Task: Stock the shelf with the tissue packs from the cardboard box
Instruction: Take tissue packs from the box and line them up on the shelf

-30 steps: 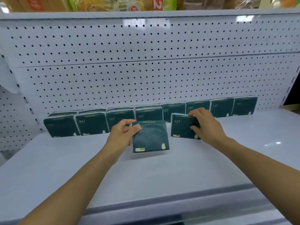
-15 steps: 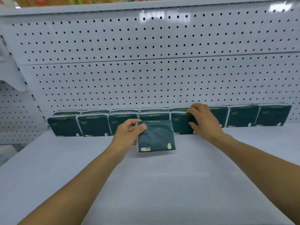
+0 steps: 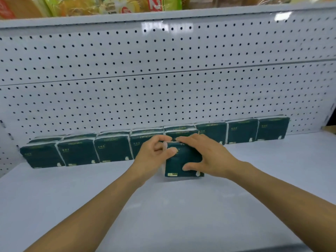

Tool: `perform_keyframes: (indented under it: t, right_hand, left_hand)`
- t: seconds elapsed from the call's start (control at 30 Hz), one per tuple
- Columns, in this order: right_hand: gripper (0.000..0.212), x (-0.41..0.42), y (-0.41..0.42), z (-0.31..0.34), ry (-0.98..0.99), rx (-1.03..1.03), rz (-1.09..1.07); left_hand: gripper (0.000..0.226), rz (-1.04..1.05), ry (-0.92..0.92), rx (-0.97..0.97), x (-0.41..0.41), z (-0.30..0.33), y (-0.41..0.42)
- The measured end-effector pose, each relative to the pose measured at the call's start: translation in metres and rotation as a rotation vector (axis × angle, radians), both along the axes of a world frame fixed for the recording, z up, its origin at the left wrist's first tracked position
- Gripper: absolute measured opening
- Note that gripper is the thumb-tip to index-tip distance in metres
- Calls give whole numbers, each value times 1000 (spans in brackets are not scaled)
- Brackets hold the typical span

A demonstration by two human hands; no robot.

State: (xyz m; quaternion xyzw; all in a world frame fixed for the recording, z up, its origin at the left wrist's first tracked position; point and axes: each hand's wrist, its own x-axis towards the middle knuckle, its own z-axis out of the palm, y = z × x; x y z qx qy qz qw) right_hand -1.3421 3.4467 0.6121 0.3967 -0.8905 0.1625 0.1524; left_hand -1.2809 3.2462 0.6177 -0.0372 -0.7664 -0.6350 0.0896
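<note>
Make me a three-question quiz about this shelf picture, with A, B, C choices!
1. Where is the pack that both hands touch?
A. In front of the row
B. On the upper shelf
C. Behind the row

2. What colour are the tissue packs?
A. Red
B. Dark green
C. Yellow

3. What is the left hand doing?
A. Hanging free
B. Pointing up
C. Pinching the pack's top corner

Answers: 1 A, the front pack stands before the row on the shelf. 2 B, every wrapper is dark green. 3 C, the left hand pinches it; the right hand grips it too.
</note>
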Motion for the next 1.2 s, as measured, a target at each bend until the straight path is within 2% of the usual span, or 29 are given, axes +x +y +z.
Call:
perform_keyframes:
  t: [0.07, 0.13, 0.27, 0.37, 0.43, 0.6, 0.9, 1.1, 1.2]
  right_hand:
    - [68, -4, 25, -7, -5, -23, -39]
    - [61, -10, 49, -14, 44, -28, -62]
    - [58, -31, 88, -22, 139, -10, -142]
    - [63, -49, 102, -24, 182, 2, -204]
    - [66, -59, 102, -25, 190, 7, -237]
    - [67, -81, 91, -27, 295, 12, -202]
    - [64, -108, 75, -30, 404, 33, -183]
    - [64, -96, 69, -20, 344, 103, -284]
    - [63, -69, 59, -4, 310, 53, -333]
  left_hand:
    - [24, -39, 60, -154, -5, -2, 15]
    - [23, 19, 189, -439, -15, -7, 23]
    - [46, 268, 520, -971, -43, -14, 21]
    - [73, 263, 457, -1377, -67, -21, 14]
    - [81, 247, 372, -1514, -78, -27, 9]
    - [81, 282, 352, -1577, -86, -31, 7]
    - [87, 382, 520, -1607, -93, -36, 2]
    - [85, 342, 328, -1606, -82, -25, 10]
    - [79, 377, 271, -1543, -61, -7, 17]
